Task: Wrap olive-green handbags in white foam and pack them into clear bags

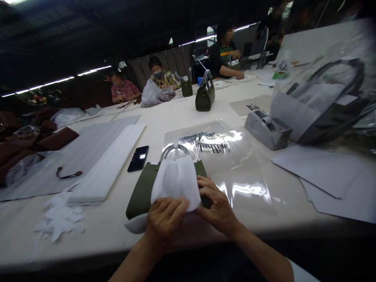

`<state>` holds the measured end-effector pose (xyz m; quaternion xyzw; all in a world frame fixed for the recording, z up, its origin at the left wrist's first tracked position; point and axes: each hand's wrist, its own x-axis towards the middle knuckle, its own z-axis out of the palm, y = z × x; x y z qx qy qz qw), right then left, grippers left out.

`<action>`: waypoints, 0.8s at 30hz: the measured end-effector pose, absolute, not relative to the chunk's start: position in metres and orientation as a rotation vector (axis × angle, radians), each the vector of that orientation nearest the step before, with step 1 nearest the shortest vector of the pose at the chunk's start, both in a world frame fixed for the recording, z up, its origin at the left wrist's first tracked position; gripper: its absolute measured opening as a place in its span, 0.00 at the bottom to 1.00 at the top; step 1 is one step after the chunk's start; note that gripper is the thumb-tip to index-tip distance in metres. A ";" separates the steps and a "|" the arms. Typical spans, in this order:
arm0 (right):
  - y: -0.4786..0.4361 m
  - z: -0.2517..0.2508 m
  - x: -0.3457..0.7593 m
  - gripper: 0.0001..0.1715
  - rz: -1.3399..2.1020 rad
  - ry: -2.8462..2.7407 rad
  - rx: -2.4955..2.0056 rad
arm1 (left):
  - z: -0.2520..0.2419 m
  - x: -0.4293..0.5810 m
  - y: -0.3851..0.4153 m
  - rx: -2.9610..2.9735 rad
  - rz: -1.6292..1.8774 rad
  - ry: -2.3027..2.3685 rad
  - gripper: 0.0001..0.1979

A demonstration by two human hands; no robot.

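- Green, smooth handbag (139,192) sits near the front edge of the long white table (108,219), right between the person's two hands.
- The left hand (166,215) is curled up and pinches the low edge of a soft, thin white sheet (176,180) that covers the middle of the handbag.
- The right hand (217,205) has bent fingers touching the handbag's right side. I cannot tell if it squeezes.
- Done, it seems: the two round handles (165,151) have a shiny see-through wrap on them.
- Half done, I think: the white sheet is on the handbag, but it bulges and is not flat.
- Not done: the handbag is not inside the flat, clear plastic bag with black letters (243,168), which lies to its right.
- A chunky grey tape holder (272,131) stands farther right, and no hand touches it.
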<state>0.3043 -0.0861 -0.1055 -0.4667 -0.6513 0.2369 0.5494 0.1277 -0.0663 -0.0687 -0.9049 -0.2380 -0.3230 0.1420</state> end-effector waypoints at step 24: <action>-0.090 -0.113 0.298 0.10 0.632 -1.336 -1.269 | -0.078 0.115 -0.060 -2.800 -0.813 -0.359 0.14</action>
